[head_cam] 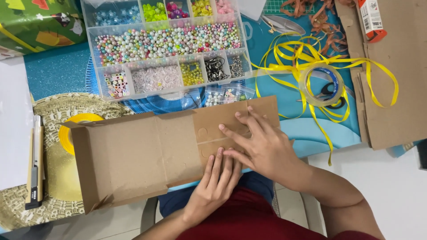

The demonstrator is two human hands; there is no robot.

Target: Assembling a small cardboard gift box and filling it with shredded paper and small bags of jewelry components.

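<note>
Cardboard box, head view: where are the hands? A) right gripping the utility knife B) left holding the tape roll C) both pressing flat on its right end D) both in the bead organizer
C: the left hand and right hand lie flat on the right end of the cardboard box.

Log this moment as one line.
left hand: flat on cardboard box | right hand: pressing box flap | bead organizer: behind

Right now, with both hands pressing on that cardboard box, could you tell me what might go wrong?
1. The cardboard box overhangs the table edge; under the left hand and right hand it could tip.
2. Sliding it forward may nudge the bead organizer.
3. The yellow ribbon lies loose nearby and could snag.
</note>
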